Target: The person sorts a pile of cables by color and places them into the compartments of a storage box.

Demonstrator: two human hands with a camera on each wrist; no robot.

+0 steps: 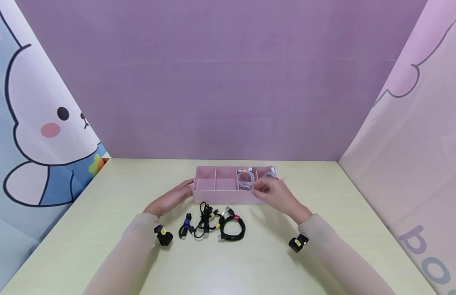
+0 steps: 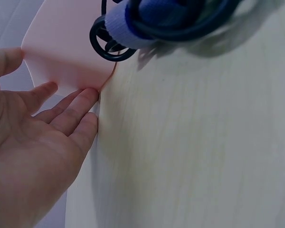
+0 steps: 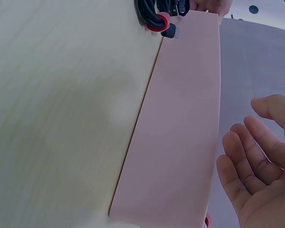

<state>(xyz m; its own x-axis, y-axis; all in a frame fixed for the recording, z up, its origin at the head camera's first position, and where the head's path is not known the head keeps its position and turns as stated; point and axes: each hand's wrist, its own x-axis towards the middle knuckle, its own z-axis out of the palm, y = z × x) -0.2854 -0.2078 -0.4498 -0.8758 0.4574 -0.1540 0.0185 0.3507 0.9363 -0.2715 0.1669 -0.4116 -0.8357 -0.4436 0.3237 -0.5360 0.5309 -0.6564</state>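
Note:
A pink divided box (image 1: 220, 198) stands on the table. White coiled cables (image 1: 246, 186) lie in its third compartment from the left, and another white cable (image 1: 270, 174) shows in the rightmost, partly hidden by my right hand. My left hand (image 1: 172, 199) touches the box's left end, its fingertips against the pink wall (image 2: 69, 33) in the left wrist view. Above the box's right part hovers my right hand (image 1: 277, 194). Its fingers (image 3: 247, 161) are loosely bent, with nothing between them and the thumb in the right wrist view.
In front of the box lie black cables: one with a purple strap (image 1: 186, 223), a looser bundle with yellow ties (image 1: 204, 221), and a coil with a red strap (image 1: 244, 228). The two left compartments show bare floors. A purple backdrop (image 1: 228, 102) rises behind the table.

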